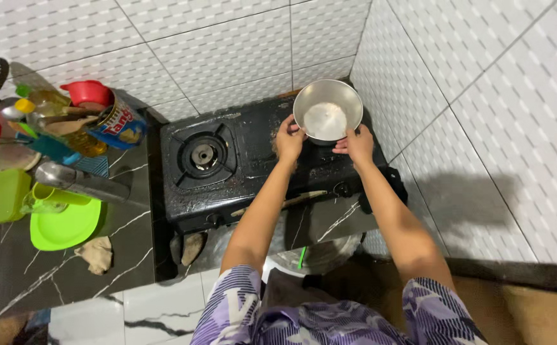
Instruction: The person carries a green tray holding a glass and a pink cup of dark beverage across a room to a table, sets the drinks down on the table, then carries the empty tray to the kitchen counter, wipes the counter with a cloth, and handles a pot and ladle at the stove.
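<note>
A round steel pot (328,110) with a pale inside sits over the right burner of a black two-burner gas stove (253,160). My left hand (289,140) grips the pot's near-left rim. My right hand (357,143) grips its near-right rim. Both arms reach out from purple patterned sleeves at the bottom of the view. The left burner (202,154) stands bare.
A dark marble counter (48,262) to the left holds a green plate (64,225), a green box (4,195), a steel ladle (80,182), a tin can (120,123), a red bowl (87,92) and a crumpled cloth (96,253). White tiled walls close in behind and on the right.
</note>
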